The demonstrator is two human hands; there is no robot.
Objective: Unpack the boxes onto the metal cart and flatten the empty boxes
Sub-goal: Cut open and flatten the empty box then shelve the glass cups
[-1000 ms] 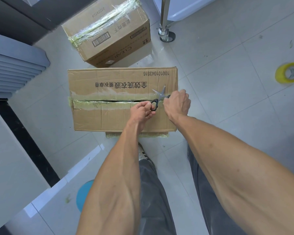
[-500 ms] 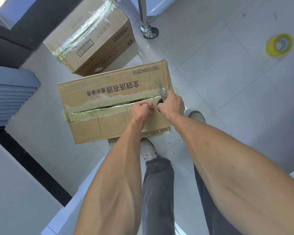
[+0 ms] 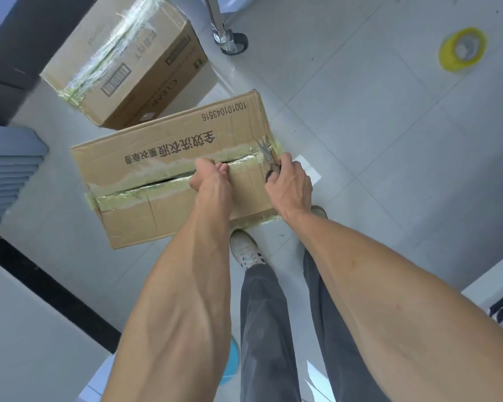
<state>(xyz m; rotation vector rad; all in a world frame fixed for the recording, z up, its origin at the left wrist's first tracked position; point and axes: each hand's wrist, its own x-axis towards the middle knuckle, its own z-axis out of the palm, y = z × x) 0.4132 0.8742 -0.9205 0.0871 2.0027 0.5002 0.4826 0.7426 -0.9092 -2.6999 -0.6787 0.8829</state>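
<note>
arms (image 3: 186, 285): bare | trousers (image 3: 267, 329): dark grey | shoes (image 3: 244, 248): seemingly off-white, striped

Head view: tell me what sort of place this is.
Probably a stockroom or back room of a shop or office. Two taped cardboard cartons, the near carton and a far carton, sit on a tiled floor, with a tape roll and a cart's caster wheel nearby.

stockrm/backroom | tiled floor (image 3: 360, 117) | taped cartons (image 3: 122, 62) | cart caster (image 3: 233, 43) | tape roll (image 3: 462, 49)
</note>
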